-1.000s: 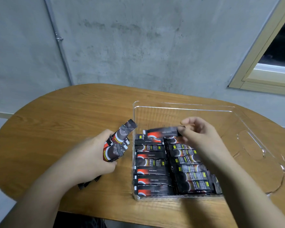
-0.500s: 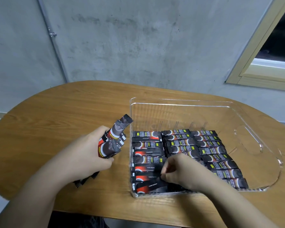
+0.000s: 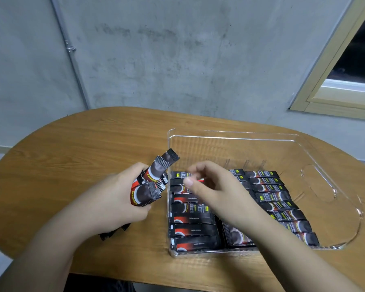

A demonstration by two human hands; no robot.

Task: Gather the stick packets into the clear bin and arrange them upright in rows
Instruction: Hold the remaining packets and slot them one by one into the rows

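Gripping a bundle of black-and-red foil stick packets just left of the clear rectangular plastic bin: left hand, fingers curled round the bundle. Hovering over the bin's left rows: right hand, fingers loosely curled; blurred, contents cannot be determined. Packed in three rows inside the bin: matching packets. Supporting the bin: oval wooden table.
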